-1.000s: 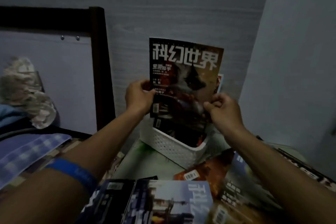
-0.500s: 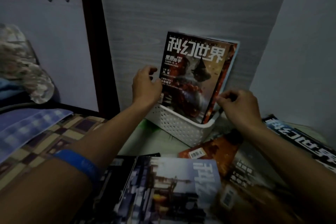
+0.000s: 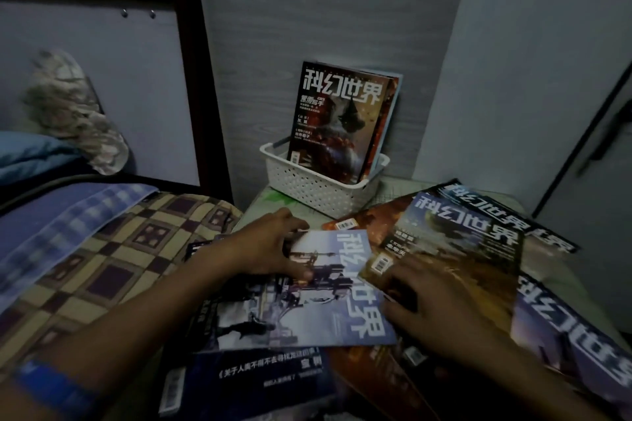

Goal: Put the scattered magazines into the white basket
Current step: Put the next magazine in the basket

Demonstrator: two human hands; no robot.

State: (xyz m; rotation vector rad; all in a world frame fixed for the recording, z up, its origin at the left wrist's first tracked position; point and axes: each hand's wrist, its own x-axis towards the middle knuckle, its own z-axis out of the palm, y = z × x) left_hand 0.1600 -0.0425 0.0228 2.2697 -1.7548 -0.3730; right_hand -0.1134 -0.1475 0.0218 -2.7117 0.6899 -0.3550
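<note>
Pale-blue magazine lying flat atop scattered pile; left hand gripping its upper-left corner, thumb over cover; right hand resting fingers loosely spread along its right edge. White basket standing behind, holding upright magazines.

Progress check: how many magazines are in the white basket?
2 for sure, upright in the white basket: a dark-cover magazine in front, a blue-edged magazine behind it. More may be hidden.

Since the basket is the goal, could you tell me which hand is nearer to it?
Left. The left hand lies just in front of the basket; the right hand rests nearer the camera, on the scattered magazines.
</note>
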